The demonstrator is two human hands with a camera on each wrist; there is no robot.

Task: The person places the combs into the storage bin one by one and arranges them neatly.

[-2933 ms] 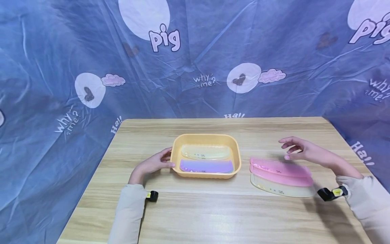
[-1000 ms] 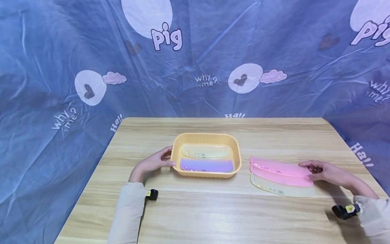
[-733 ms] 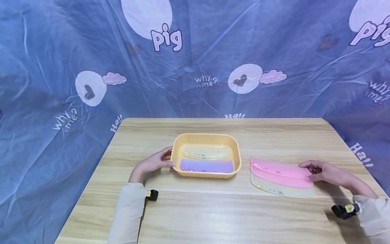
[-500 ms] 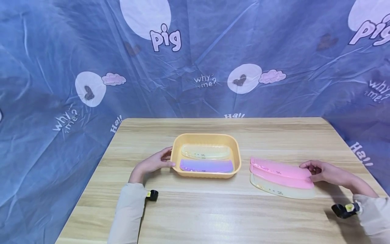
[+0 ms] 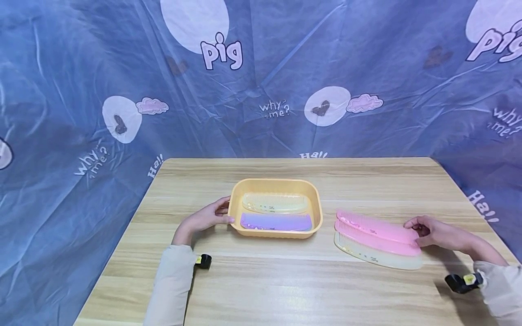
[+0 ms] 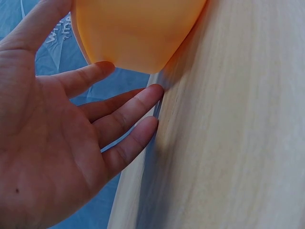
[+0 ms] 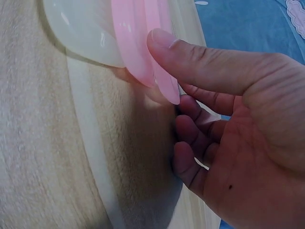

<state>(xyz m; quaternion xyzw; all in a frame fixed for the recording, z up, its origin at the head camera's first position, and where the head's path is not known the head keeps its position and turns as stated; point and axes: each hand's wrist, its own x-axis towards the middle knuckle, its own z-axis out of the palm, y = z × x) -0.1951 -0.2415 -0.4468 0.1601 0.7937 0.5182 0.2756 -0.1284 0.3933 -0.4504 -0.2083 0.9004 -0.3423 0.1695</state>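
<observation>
Pink comb on wooden table

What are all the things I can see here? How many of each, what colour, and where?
tray: 1, orange, middle of the table
combs in the tray: 2, pale yellow comb behind, purple comb in front
pink combs: 2, right of the tray
clear comb: 1, pale, under the pink ones
table: 1, light wood
backdrop: 1, blue, cartoon print, behind
left hand: touches the tray's left side
right hand: pinches the pink combs' right end
</observation>
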